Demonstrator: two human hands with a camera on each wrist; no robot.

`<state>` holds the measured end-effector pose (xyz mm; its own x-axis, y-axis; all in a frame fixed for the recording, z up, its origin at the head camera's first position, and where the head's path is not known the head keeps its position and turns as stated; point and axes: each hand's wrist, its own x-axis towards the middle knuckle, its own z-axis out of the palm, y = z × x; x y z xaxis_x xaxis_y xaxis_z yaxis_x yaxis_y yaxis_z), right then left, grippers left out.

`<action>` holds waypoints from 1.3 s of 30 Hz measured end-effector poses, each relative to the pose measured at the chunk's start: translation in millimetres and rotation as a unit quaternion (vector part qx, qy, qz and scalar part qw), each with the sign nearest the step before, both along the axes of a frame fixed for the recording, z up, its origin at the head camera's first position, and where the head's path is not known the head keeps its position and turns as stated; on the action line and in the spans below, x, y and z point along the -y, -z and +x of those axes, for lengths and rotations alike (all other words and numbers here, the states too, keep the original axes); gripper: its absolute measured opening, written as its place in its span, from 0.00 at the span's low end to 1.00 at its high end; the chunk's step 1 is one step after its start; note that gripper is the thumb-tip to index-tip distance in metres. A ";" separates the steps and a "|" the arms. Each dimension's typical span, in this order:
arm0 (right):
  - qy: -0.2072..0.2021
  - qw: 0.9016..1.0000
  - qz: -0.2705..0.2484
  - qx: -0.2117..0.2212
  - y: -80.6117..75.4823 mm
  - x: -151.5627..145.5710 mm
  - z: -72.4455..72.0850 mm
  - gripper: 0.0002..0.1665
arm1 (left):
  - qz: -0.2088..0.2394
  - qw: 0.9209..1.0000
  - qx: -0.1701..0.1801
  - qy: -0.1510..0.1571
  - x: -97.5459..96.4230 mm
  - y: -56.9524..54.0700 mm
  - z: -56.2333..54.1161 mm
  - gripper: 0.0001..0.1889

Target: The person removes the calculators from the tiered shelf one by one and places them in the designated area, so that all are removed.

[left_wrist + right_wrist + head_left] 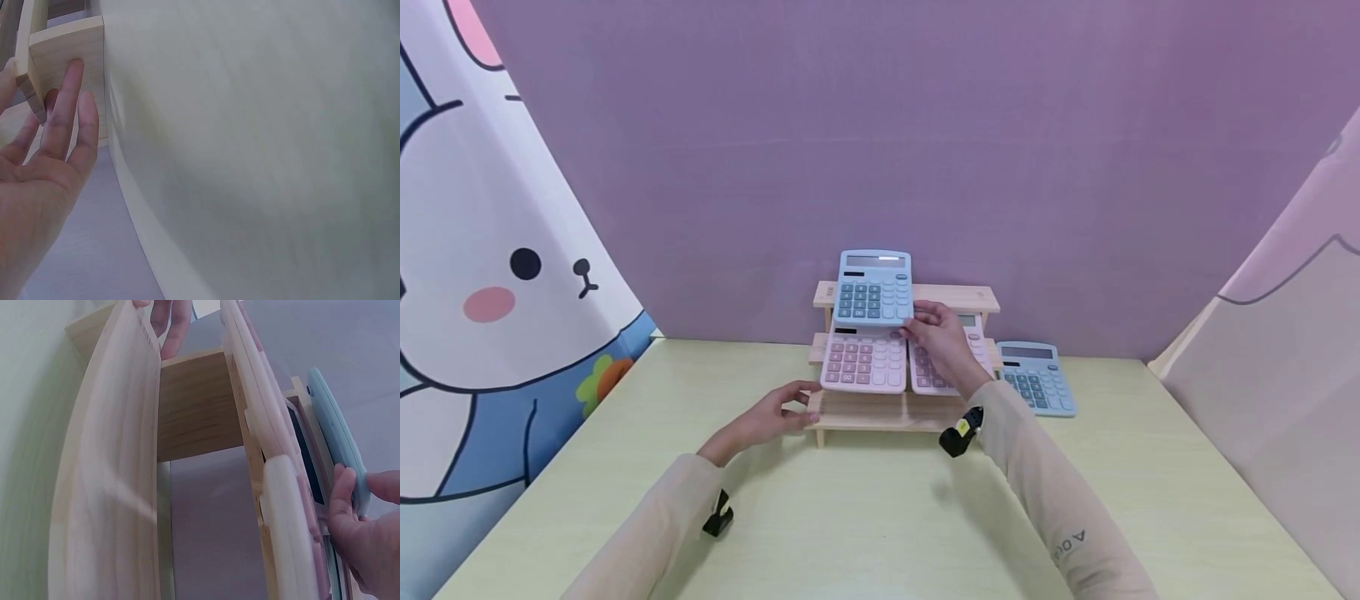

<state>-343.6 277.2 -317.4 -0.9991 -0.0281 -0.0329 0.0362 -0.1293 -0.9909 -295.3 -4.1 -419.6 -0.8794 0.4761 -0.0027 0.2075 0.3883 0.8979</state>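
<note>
- Currently, the right hand (pixel 946 340) pinches the blue calculator (pixel 887 293) by its lower right corner, at the top of the wooden shelf (pixel 951 295).
- Left hand (pixel 769 415), fingers partly spread, grips the lowest board (pixel 880 412) by its left end.

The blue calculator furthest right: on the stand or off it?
Off: in the head view, that blue calculator sits on the table, past the right end of the wooden stand.

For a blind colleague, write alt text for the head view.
A person's right hand holds a blue calculator at the top of a wooden rack, while the left hand holds the rack's lower left end. Two pink calculators lean on the rack below; another blue calculator is on the table at right.
</note>
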 end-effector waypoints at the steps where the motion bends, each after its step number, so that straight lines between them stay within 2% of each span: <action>1: 0.000 1.000 0.000 0.000 -0.1 -0.1 0.1 0.24 | 0.000 1.000 -0.001 0.000 0.0 -0.1 -0.1 0.32; 12: -0.013 0.999 -0.052 -0.003 -3.7 0.9 4.4 0.25 | -0.006 1.000 -0.006 -0.002 1.6 -0.9 -0.9 0.31; 24: -0.001 0.998 -0.065 0.016 -4.1 0.8 6.9 0.24 | -0.008 1.000 -0.016 0.004 0.6 1.6 -0.3 0.31; 39: -0.003 0.996 -0.088 0.007 0.4 -4.5 10.4 0.28 | -0.005 1.000 -0.008 0.004 0.4 0.3 1.9 0.31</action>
